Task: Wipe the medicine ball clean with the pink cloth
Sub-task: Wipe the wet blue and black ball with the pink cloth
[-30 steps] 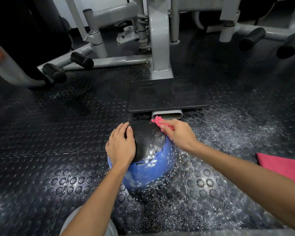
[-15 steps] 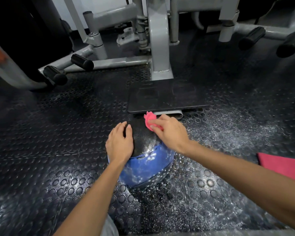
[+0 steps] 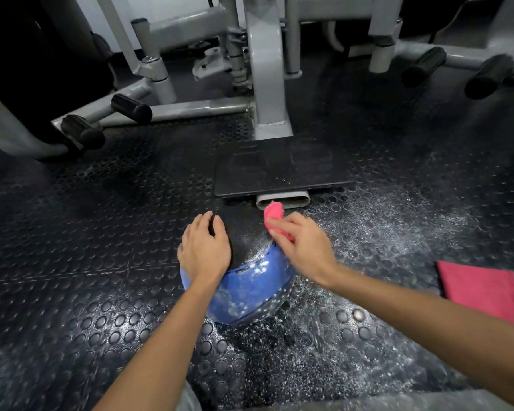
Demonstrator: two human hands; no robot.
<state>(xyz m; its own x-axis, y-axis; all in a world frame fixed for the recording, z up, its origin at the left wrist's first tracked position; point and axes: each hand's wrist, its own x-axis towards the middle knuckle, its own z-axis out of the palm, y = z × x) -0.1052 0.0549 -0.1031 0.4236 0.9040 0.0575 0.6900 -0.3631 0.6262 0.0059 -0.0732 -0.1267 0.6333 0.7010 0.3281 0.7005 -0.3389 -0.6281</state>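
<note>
A blue and black medicine ball sits on the studded rubber floor, its blue lower half flecked with white foam. My left hand lies flat on the ball's upper left side, fingers spread over the black panel. My right hand presses a bunched pink cloth against the ball's upper right edge; most of the cloth is hidden under the fingers.
A second pink cloth lies flat on the floor at the right. A black footplate of a grey gym machine stands just behind the ball. Padded rollers stick out at left and right. White residue covers the floor around the ball.
My right hand with the pink cloth slid left and up across the ball's top, then back right toward its upper right edge. The left hand stays pressed on the ball.
</note>
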